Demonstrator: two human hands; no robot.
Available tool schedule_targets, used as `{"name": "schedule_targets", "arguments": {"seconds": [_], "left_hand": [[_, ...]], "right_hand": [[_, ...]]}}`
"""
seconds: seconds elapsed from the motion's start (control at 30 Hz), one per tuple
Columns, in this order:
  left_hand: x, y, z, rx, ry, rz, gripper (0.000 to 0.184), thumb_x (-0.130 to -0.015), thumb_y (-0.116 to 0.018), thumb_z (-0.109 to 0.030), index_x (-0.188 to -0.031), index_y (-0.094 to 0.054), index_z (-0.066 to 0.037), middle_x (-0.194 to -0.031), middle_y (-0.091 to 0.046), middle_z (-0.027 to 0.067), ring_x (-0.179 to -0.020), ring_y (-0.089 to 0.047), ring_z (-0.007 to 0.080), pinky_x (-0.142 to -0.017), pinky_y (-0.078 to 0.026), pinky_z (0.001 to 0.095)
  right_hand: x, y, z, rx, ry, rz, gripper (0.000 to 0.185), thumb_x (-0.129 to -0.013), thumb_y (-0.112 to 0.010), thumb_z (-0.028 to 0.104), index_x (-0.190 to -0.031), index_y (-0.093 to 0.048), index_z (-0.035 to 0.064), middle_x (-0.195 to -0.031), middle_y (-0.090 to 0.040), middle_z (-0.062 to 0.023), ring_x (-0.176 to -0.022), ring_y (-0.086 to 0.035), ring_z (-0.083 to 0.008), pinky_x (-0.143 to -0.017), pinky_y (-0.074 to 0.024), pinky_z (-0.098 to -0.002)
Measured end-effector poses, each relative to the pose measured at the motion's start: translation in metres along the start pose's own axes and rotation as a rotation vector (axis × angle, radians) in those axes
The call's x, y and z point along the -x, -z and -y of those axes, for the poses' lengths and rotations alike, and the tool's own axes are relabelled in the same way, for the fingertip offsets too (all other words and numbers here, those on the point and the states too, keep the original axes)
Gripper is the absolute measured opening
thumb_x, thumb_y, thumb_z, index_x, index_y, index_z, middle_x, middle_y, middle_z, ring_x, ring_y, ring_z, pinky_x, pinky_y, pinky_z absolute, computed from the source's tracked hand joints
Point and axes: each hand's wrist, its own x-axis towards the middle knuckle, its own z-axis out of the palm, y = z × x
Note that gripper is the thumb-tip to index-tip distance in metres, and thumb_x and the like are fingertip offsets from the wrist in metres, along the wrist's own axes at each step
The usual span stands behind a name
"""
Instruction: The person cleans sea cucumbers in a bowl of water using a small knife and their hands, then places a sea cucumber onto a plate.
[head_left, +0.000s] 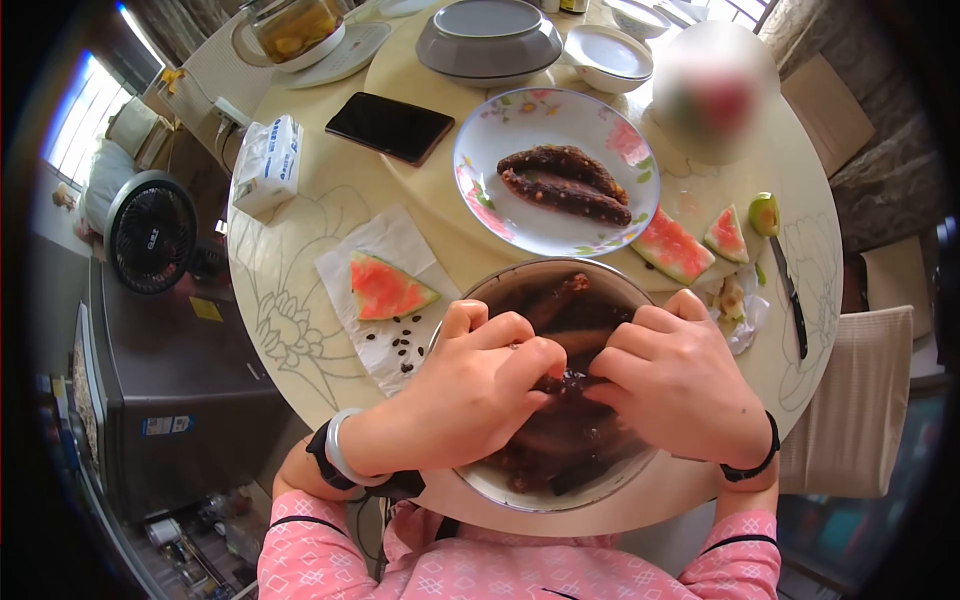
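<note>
In front of me, a wide round bowl [622,482] holds dark brown liquid with several long dark pieces partly under it. Over its middle, my left hand [475,385] and my right hand [680,380] pinch a dark, wet, elongated piece [572,382] between their fingers. Both hands are closed, with fingertips close together; much of the piece is hidden by them. Just beyond the bowl, a floral-rimmed white plate [512,125] carries two dark brown, bumpy, pale-spotted elongated pieces [570,190], lying side by side.
Left of the bowl, a watermelon slice [385,288] and seeds lie on a tissue [345,260]. On the right are more watermelon pieces [672,245], a green fruit [764,214] and a knife [792,300]. A phone [390,127], tissue pack [268,165] and covered dishes [488,45] stand farther back.
</note>
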Motion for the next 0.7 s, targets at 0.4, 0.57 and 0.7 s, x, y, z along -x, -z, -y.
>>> {"name": "schedule_targets", "arguments": {"seconds": [0.4, 0.57, 0.7], "left_hand": [[0.0006, 0.0042, 0.0024, 0.11, 0.016, -0.112, 0.041, -0.073, -0.081, 0.001, -0.099, -0.053, -0.011, -0.094, -0.074, -0.0034, -0.094, -0.057, 0.02, -0.092, -0.032, 0.0402], [0.0003, 0.0035, 0.003, 0.098, 0.02, -0.122, 0.04, -0.074, -0.081, 0.001, -0.098, -0.052, -0.012, -0.094, -0.074, -0.0032, -0.093, -0.057, 0.02, -0.092, -0.033, 0.0396], [0.0001, 0.0037, 0.0025, 0.104, 0.023, -0.128, 0.038, -0.074, -0.081, 0.001, -0.098, -0.053, -0.011, -0.094, -0.074, -0.003, -0.092, -0.058, 0.0204, -0.092, -0.033, 0.0397]], "right_hand": [[-0.0022, -0.0004, 0.0048, -0.142, 0.017, -0.047, 0.024, -0.083, -0.08, 0.027, -0.095, -0.065, 0.012, -0.074, -0.063, 0.0016, -0.074, -0.063, -0.018, -0.076, -0.0413, -0.0358], [-0.0028, -0.0012, 0.0062, -0.103, 0.008, -0.025, 0.025, -0.082, -0.081, 0.027, -0.095, -0.065, 0.0117, -0.075, -0.063, 0.0013, -0.076, -0.064, -0.0182, -0.077, -0.042, -0.0354], [-0.0038, -0.0037, 0.0058, -0.101, 0.01, -0.027, 0.025, -0.082, -0.081, 0.028, -0.093, -0.065, 0.0116, -0.075, -0.063, 0.0011, -0.076, -0.064, -0.0185, -0.077, -0.0426, -0.0354]]}}
